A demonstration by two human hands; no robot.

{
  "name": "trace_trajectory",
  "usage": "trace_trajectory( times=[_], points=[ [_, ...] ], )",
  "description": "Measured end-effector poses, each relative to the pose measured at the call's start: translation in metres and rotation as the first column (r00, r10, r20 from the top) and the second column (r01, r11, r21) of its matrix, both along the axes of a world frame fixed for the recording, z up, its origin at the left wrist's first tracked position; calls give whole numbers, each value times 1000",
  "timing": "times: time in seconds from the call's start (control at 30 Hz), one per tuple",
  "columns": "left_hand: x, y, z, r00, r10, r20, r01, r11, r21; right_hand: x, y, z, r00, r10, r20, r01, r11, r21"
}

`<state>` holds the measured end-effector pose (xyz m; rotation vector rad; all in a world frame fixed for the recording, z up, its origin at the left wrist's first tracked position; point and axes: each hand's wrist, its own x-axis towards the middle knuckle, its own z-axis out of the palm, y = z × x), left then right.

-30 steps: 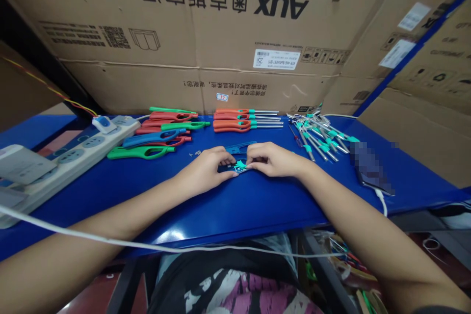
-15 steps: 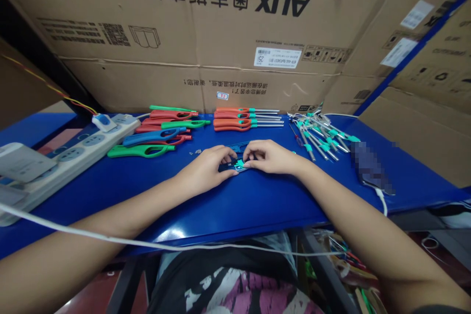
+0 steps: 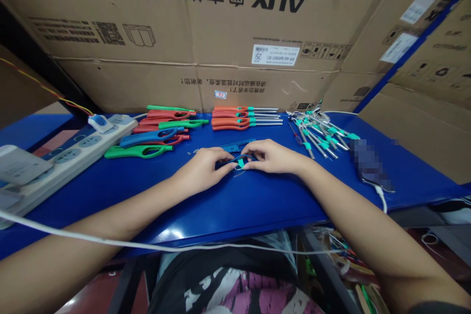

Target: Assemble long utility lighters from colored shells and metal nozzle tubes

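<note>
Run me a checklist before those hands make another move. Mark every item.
1. Left hand at the small blue part being worked: ok.
2. Right hand at the teal piece: ok, fingertips right beside it.
3. Teal piece fully seated: cannot tell, fingers hide its edges.
4. Thin wire tucked in: not ok, it sticks out below the teal piece.
5. Blue handle half nearby: ok, lying just behind the hands.
6. Small metal pins nearby: ok, beside the left hand.
</note>
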<state>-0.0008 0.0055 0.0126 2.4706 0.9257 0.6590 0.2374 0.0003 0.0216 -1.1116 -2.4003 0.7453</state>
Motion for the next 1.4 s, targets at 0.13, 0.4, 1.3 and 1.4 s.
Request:
trace_trajectory(
  times=[0.13, 0.4, 1.3, 1.4],
  points=[
    [2, -1, 1, 999, 29, 35, -27, 998, -52, -1, 0, 0, 1000, 26, -4, -26, 998, 55],
    [7, -9, -3, 995, 71, 74, -66, 996, -68, -1, 0, -3, 997, 80, -3, -79, 989, 123],
    [-3, -9, 3, 936, -89, -340, 196, 935, 295, 114, 36, 10, 291, -948, 130, 844, 318, 431],
    [-4, -7, 2, 938, -90, -335, 200, 930, 308, 132, 40, 2, 156, -964, 216, 908, 226, 352]
  ],
)
